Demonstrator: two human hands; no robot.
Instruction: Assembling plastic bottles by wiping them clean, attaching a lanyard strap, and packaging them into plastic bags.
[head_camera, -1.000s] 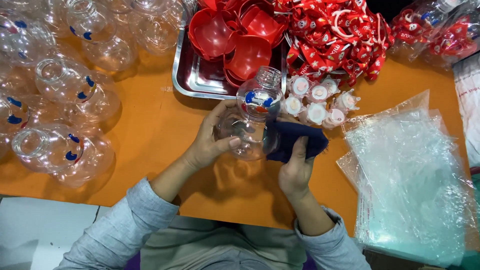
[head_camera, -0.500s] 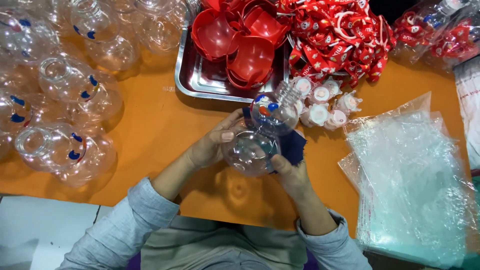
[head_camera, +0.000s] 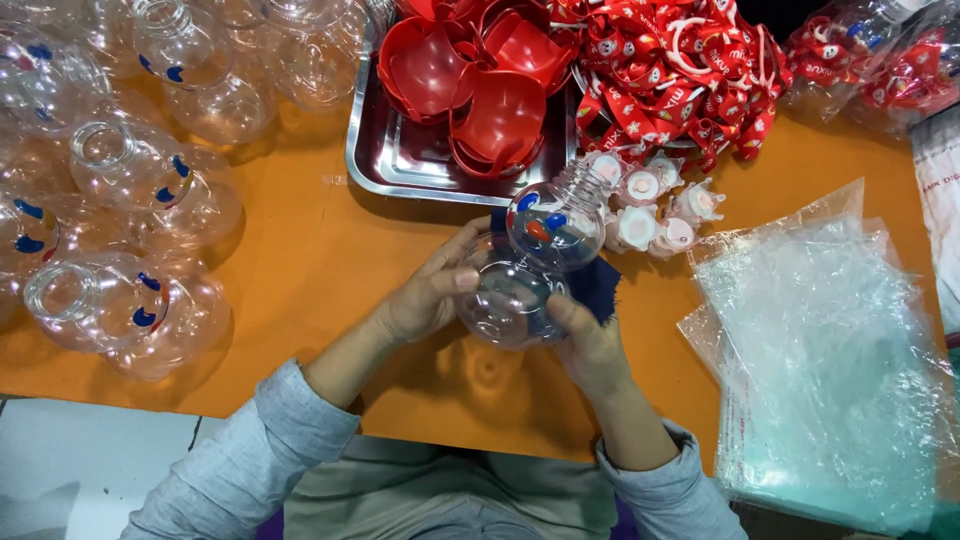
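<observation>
Both my hands hold a clear plastic bottle (head_camera: 530, 260) shaped like two stacked bulbs, with blue and red eye marks on its upper bulb and a threaded neck pointing toward the tray. My left hand (head_camera: 430, 295) cups its lower bulb from the left. My right hand (head_camera: 590, 345) supports it from below right, thumb on the lower bulb. A dark blue cloth (head_camera: 595, 280) lies under the bottle on the orange table (head_camera: 320, 270).
Several like clear bottles (head_camera: 130, 170) crowd the left. A steel tray (head_camera: 400, 165) holds red plastic shells (head_camera: 480, 80). Red printed straps (head_camera: 680, 60) heap at the back. White caps (head_camera: 650, 200) sit beside the bottle. Clear bags (head_camera: 830, 340) stack at right.
The bottle has been tipped and turned in my hands, its neck now pointing up right toward the caps. My right hand slid lower under it.
</observation>
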